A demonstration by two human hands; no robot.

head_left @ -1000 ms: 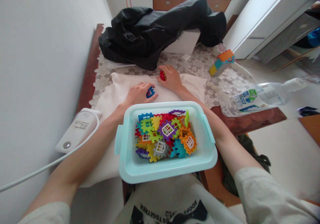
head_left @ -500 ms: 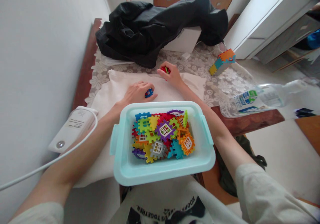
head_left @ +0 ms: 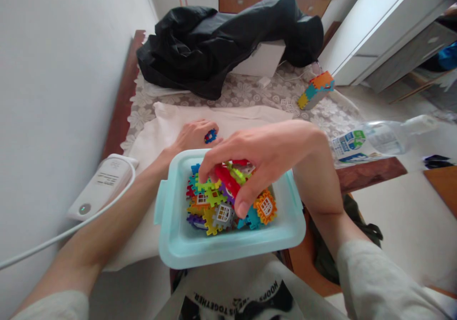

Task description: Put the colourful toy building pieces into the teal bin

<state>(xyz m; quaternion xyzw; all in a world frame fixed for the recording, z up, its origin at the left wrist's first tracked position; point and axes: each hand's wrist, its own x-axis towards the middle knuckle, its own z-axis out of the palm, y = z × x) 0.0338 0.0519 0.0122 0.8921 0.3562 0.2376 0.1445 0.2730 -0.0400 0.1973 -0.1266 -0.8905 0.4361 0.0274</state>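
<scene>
Above the pale turquoise plastic tub (head_left: 178,244) of colourful interlocking tiles, whose near shirt print reads "HOOPS", the right hand (head_left: 264,155) pinches a red tile (head_left: 225,179), while behind it the left hand (head_left: 193,136) grips a small blue tile (head_left: 210,135).

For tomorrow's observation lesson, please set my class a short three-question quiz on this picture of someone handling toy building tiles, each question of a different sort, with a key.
1. True or false: the right hand is over the light blue tub of coloured tiles.
2. What does the left hand hold on the white cloth?
A. a blue tile
B. a plastic bottle
C. a black jacket
3. Fill in: the plastic bottle lies on its ____ at the table's right edge.

Key
1. True; its fingers are among the tiles, at a red tile.
2. A, the blue tile.
3. side
</scene>
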